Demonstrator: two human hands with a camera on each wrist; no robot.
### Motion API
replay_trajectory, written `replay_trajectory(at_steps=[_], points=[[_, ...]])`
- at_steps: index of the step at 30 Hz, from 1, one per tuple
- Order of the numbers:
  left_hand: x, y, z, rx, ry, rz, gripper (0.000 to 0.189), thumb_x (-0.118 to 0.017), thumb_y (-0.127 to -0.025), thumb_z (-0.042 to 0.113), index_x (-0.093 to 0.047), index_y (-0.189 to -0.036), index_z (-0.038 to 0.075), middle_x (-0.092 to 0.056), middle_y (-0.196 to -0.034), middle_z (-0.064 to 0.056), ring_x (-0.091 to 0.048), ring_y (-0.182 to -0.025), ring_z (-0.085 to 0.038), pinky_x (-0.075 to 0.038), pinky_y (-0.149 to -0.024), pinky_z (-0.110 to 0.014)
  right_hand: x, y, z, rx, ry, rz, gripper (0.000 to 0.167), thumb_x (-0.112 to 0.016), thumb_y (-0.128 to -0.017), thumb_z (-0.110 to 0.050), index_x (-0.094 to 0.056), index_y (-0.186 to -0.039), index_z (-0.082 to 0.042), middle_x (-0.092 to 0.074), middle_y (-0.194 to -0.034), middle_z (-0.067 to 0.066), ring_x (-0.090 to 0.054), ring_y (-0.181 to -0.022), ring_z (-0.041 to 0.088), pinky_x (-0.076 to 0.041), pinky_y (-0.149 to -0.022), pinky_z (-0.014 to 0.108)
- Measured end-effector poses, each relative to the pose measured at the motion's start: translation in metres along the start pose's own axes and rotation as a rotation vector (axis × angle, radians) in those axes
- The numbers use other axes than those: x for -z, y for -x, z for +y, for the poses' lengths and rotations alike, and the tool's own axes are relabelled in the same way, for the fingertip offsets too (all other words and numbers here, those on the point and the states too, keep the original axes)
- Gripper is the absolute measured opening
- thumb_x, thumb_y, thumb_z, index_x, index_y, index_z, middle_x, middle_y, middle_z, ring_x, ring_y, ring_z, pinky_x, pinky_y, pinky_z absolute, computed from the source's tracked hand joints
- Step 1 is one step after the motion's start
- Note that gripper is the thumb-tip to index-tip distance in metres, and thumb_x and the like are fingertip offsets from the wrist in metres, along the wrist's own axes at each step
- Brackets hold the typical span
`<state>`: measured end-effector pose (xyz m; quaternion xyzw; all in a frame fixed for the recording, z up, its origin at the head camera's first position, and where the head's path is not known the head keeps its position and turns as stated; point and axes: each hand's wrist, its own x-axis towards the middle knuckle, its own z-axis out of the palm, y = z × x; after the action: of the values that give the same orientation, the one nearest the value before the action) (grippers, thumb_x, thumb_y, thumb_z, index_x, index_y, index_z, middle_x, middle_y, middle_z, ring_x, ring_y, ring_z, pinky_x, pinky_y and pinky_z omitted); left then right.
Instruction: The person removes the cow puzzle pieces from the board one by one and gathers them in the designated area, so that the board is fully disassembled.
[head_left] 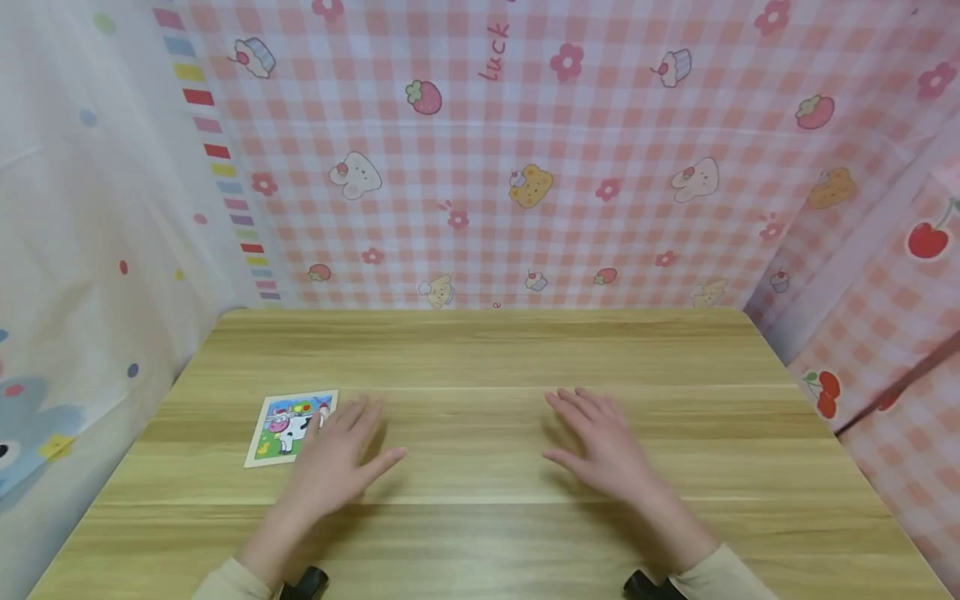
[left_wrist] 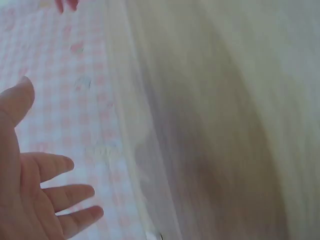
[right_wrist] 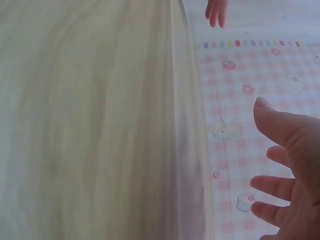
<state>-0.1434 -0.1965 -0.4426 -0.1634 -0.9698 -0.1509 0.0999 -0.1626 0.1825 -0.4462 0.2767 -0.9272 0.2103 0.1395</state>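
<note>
My left hand [head_left: 337,458] hovers over the left half of the wooden table [head_left: 480,533], fingers extended and thumb spread, holding nothing. Just beyond it on the left lies a square picture card [head_left: 279,448] with a cartoon cow; the fingers overlap its right part in the head view. On the other side my right hand [head_left: 603,442] is held above the table, fingers straight, palm turned inward, also holding nothing. In the wrist views the left hand [left_wrist: 40,195] and right hand [right_wrist: 295,170] both show spread, bare fingers.
A pink checked cloth [head_left: 480,167] with cartoon prints hangs behind the table's back edge. White dotted cloth [head_left: 112,250] hangs at the left, and cherry-printed cloth [head_left: 900,333] at the right. Each wrist carries a black strap-like device [head_left: 306,583].
</note>
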Motion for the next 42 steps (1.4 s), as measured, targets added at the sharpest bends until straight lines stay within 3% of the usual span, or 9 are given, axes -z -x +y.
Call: replay_trajectory(at_steps=[9, 18, 27, 34, 42], points=[[0.013, 0.008, -0.035, -0.033, 0.141, 0.087, 0.066, -0.074, -0.089, 0.033, -0.052, -0.140, -0.004, -0.048, -0.141, -0.031, -0.045, -0.128, -0.050, -0.037, -0.103, -0.064, -0.006, -0.012, -0.016, 0.060, -0.156, 0.104, 0.063, -0.080, -0.082, -0.026, -0.057, -0.136, -0.002, -0.061, -0.133, 0.017, -0.052, -0.124, 0.039, -0.037, -0.106, 0.058], [0.023, 0.019, -0.074, 0.044, 0.239, 0.104, 0.059, -0.074, -0.090, 0.024, -0.054, -0.134, -0.010, -0.046, -0.140, -0.036, -0.043, -0.126, -0.056, -0.037, -0.097, -0.070, -0.009, -0.025, -0.033, 0.033, -0.257, 0.097, 0.053, -0.078, -0.086, -0.021, -0.061, -0.133, -0.004, -0.063, -0.131, 0.013, -0.055, -0.123, 0.033, -0.040, -0.106, 0.051], [0.023, 0.027, -0.102, 0.118, 0.302, 0.047, 0.063, -0.074, -0.090, 0.028, -0.052, -0.138, -0.007, -0.042, -0.145, -0.032, -0.038, -0.132, -0.054, -0.033, -0.101, -0.069, -0.027, -0.032, -0.045, 0.003, -0.350, 0.040, 0.049, -0.077, -0.087, -0.020, -0.062, -0.131, -0.005, -0.064, -0.129, 0.011, -0.056, -0.120, 0.029, -0.043, -0.103, 0.048], [0.019, 0.035, -0.121, 0.057, 0.333, 0.026, 0.062, -0.078, -0.086, 0.021, -0.054, -0.136, -0.008, -0.041, -0.145, -0.033, -0.033, -0.133, -0.057, -0.027, -0.106, -0.068, -0.039, -0.038, -0.055, 0.018, -0.402, -0.002, 0.048, -0.075, -0.088, -0.019, -0.062, -0.130, -0.004, -0.064, -0.129, 0.009, -0.056, -0.120, 0.029, -0.042, -0.105, 0.047], [0.016, 0.036, -0.126, 0.098, 0.317, -0.075, 0.062, -0.078, -0.086, 0.023, -0.055, -0.135, -0.007, -0.038, -0.148, -0.032, -0.028, -0.136, -0.055, -0.027, -0.104, -0.071, -0.045, -0.050, -0.069, 0.024, -0.447, -0.040, 0.044, -0.074, -0.090, -0.020, -0.063, -0.129, -0.005, -0.064, -0.129, 0.006, -0.056, -0.121, 0.026, -0.041, -0.106, 0.045]])
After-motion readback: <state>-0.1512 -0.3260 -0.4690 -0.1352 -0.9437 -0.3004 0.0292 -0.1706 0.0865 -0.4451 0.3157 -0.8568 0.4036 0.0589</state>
